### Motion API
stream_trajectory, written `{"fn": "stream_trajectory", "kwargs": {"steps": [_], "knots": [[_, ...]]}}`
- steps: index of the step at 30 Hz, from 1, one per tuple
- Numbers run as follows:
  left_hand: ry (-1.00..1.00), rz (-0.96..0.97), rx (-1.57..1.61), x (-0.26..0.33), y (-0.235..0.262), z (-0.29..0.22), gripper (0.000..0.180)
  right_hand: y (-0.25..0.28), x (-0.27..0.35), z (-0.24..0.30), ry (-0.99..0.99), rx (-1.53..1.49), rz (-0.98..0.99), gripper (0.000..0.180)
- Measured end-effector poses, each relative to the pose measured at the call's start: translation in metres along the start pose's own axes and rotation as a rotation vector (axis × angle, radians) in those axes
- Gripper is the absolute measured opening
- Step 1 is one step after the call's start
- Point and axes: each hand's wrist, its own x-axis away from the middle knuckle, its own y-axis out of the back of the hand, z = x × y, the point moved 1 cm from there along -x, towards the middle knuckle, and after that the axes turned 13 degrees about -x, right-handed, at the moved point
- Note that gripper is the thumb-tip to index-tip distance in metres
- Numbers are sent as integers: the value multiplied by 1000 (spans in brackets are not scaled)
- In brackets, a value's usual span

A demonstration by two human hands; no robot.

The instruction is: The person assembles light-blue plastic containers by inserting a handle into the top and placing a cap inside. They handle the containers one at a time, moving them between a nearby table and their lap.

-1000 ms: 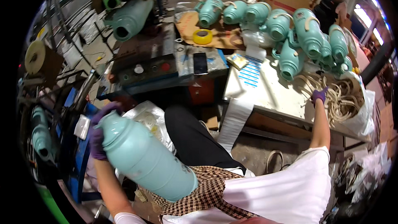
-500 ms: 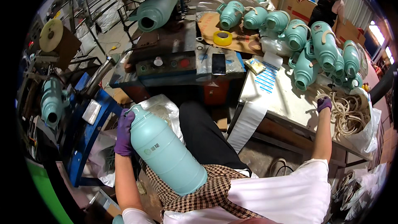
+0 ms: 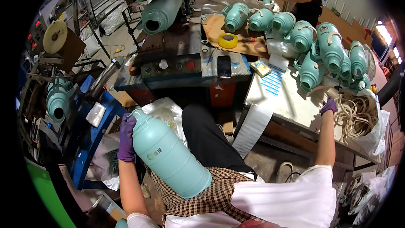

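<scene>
A pale-green thermos flask shell (image 3: pixel 166 150) rests slantwise on my lap, its neck toward the upper left. My left hand (image 3: pixel 126 138), in a purple glove, is closed around the handle side near the neck. Off to the right, my right hand (image 3: pixel 328 106), also purple-gloved, pinches a beige strap (image 3: pixel 321 93) that is blurred by motion above the white table. Beside that hand lies a tangled heap of beige straps (image 3: pixel 357 116) in a white bag. The fingertips of the right hand are partly hidden.
Several green flasks with beige handles (image 3: pixel 302 36) crowd the white table (image 3: pixel 291 105). A paper strip with blue labels (image 3: pixel 272 80) hangs off its edge. Ahead are a machine (image 3: pixel 168 65), a phone (image 3: pixel 224 66) and yellow tape (image 3: pixel 228 40). Another flask (image 3: pixel 58 101) sits at left by a blue frame.
My right hand has drawn slightly nearer, with the beige strap swinging up beside it. The flask on my lap has barely moved. The person in the background has shifted left.
</scene>
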Motion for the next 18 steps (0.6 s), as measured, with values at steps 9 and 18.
{"fn": "stream_trajectory", "kwargs": {"steps": [9,18], "knots": [[77,85,411,-4,-3,-42,37,-42,381,55,208,-727,1269,34],[-72,237,449,0,28,-78,70,-95,682,0,-1157,-380,1720,22]]}}
